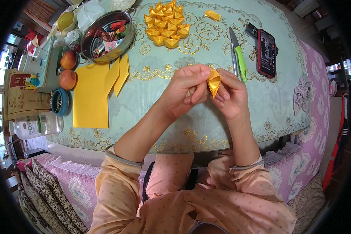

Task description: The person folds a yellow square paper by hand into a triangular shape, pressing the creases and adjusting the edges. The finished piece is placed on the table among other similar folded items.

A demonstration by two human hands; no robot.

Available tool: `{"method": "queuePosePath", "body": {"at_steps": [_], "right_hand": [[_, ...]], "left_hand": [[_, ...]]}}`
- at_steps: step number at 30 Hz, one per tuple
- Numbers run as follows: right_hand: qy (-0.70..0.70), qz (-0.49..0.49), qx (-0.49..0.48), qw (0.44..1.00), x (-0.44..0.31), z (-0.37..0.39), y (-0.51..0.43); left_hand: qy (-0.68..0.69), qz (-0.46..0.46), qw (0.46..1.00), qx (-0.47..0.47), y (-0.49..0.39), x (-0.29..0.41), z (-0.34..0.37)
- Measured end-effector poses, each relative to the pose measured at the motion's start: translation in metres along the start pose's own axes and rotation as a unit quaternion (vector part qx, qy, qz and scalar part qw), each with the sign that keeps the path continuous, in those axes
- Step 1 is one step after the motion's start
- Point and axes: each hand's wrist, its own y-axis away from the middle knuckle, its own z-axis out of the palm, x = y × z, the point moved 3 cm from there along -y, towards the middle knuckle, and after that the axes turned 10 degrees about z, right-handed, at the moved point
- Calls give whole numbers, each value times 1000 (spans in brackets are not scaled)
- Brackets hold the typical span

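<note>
Between my two hands, above the table, is a small folded gold paper piece (214,82), its pointed end hanging down. My left hand (190,84) pinches its left edge with thumb and forefinger. The fingers of my right hand (232,92) grip it from the other side. Farther back stands a cluster of finished gold paper ingots (166,25), packed close together. One flat folded gold piece (212,15) lies apart to their right. On the left are a stack of flat gold paper sheets (90,99) and several narrower folded strips (121,74).
A steel pot (108,36) of wrapped sweets stands at back left, beside peaches (67,79), a blue bowl (60,101) and a plastic jar (38,125). Right of centre lies a green-handled knife (239,58). A propped phone (266,54) and a crumpled cloth (302,95) are farther right.
</note>
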Motion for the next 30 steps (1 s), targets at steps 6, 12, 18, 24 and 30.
{"method": "queuePosePath", "body": {"at_steps": [6,12,18,24,30], "right_hand": [[-9,3,-46,999,1,0,-1],[33,-13,-29,999,2,-2,0],[73,-32,25,997,3,3,2],[81,-46,50,994,2,5,3],[63,17,-29,997,1,16,6]], "left_hand": [[49,3,999,-23,2,-4,3],[55,16,998,-8,3,-6,2],[9,15,1000,1,-1,-3,-8],[-13,10,1000,-12,-1,1,-8],[-49,31,998,9,-3,12,-14]]}}
